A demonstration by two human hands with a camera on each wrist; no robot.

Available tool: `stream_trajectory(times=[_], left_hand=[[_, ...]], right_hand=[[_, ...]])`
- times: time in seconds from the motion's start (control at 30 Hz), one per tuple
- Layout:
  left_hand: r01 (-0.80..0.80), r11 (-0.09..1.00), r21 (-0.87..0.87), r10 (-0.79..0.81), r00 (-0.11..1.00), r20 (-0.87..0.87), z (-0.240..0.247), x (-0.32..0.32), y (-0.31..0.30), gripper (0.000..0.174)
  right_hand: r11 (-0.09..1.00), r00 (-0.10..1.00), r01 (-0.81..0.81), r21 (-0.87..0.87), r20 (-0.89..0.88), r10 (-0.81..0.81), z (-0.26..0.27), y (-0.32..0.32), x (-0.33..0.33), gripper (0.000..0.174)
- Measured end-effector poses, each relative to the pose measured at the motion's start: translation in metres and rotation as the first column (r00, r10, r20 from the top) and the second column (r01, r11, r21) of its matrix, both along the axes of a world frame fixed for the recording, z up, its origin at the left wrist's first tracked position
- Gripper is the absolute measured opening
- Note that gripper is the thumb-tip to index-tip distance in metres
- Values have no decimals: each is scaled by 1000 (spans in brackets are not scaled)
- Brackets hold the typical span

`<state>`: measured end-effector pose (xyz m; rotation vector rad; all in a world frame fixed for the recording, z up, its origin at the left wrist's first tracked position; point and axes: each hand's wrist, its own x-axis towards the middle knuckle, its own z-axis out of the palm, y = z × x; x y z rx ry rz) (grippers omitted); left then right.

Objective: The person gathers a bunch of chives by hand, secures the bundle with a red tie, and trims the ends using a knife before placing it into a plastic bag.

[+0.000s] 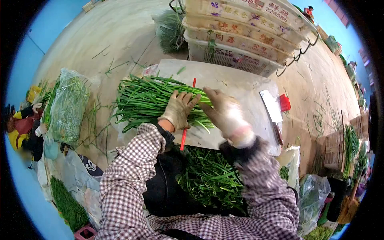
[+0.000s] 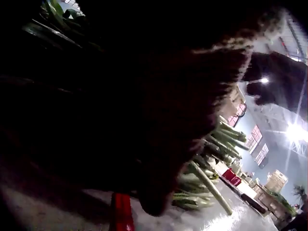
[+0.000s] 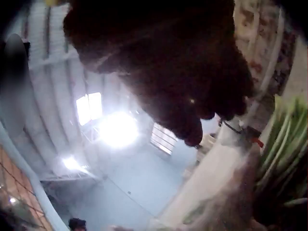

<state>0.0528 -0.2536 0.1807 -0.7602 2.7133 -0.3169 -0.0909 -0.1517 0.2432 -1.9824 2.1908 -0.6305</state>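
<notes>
A broad bunch of garlic chives (image 1: pixel 140 98) lies across the pale board (image 1: pixel 248 88), its pale stem ends toward the right. Over the stems rests my gloved left hand (image 1: pixel 179 110), fingers extended across the top of the bunch. A red strip (image 1: pixel 183 140) runs under the bunch and sticks out on both sides of it. My gloved right hand (image 1: pixel 225 116), blurred, is beside the stem ends with its fingers straight and nothing in them. In the left wrist view, stem ends (image 2: pixel 204 185) show past the dark hand. The right wrist view has leaves (image 3: pixel 286 139) at its right edge.
A cleaver (image 1: pixel 271 106) lies at the board's right, beside a red object (image 1: pixel 285 103). Stacked white crates (image 1: pixel 240 52) stand behind the board. Bagged greens (image 1: pixel 70 110) sit at the left. Cut greens (image 1: pixel 210 176) lie in front of my lap. Another person's gloved hand (image 1: pixel 40 130) shows far left.
</notes>
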Motion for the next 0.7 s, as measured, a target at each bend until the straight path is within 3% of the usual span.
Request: stream_trajectory(times=[0.03, 0.1, 0.2, 0.3, 0.37, 0.4, 0.43, 0.57, 0.63, 0.7], left_hand=[[-7, 999, -42, 12, 994, 109, 1, 0, 2, 103], [-53, 998, -44, 54, 998, 26, -17, 0, -6, 96], [-56, 987, -147, 30, 984, -174, -52, -1, -16, 77], [-37, 984, -175, -6, 971, -237, -41, 1, -9, 75], [-19, 984, -180, -31, 962, -271, -39, -1, -11, 75], [-10, 991, -135, -16, 982, -188, -34, -2, -12, 75], [8, 994, -110, -36, 967, -253, -40, 0, -13, 74], [-6, 993, -115, -27, 957, -289, -39, -9, 2, 71], [-24, 988, -151, -25, 948, -316, -47, -30, 18, 68], [-16, 993, -120, -25, 943, -332, -41, -57, 44, 63]], right_hand=[[997, 993, 78, 31, -89, -75, -30, -35, 3, 41], [948, 985, 136, 287, -145, -98, -47, -80, 4, 42], [864, 980, 188, 467, -29, -197, -80, -110, -16, 42], [887, 981, -146, 438, 183, 71, -94, -110, -31, 44], [906, 964, -171, 388, 255, 73, -103, -104, -38, 42], [903, 962, -186, 388, 260, 86, -107, -105, -41, 42], [901, 959, -201, 385, 265, 101, -110, -107, -44, 41], [877, 966, -190, 441, 241, 88, -79, -92, -45, 39], [897, 948, -246, 367, 283, 144, -94, -81, -73, 38], [881, 968, -204, 427, 219, 118, -95, -61, -101, 38]])
